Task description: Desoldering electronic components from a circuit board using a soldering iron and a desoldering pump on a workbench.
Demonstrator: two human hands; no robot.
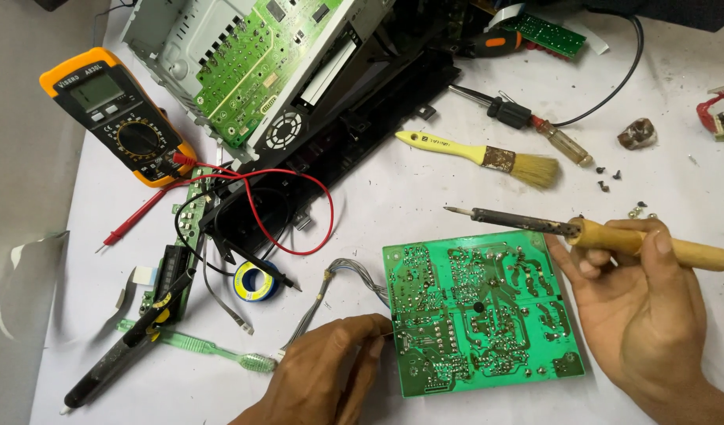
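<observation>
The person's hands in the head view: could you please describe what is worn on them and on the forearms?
Both the left hand and the right hand are bare: no gloves, rings, watch or sleeves show as far as the frame's edge.

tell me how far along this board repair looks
Done: the metal chassis lies opened, and the green circuit board is out, solder side up. In hand: the right hand holds a soldering iron above the board, tip off it; the left hand steadies its edge. Left: the board is still out, loose screws on the table.
</observation>
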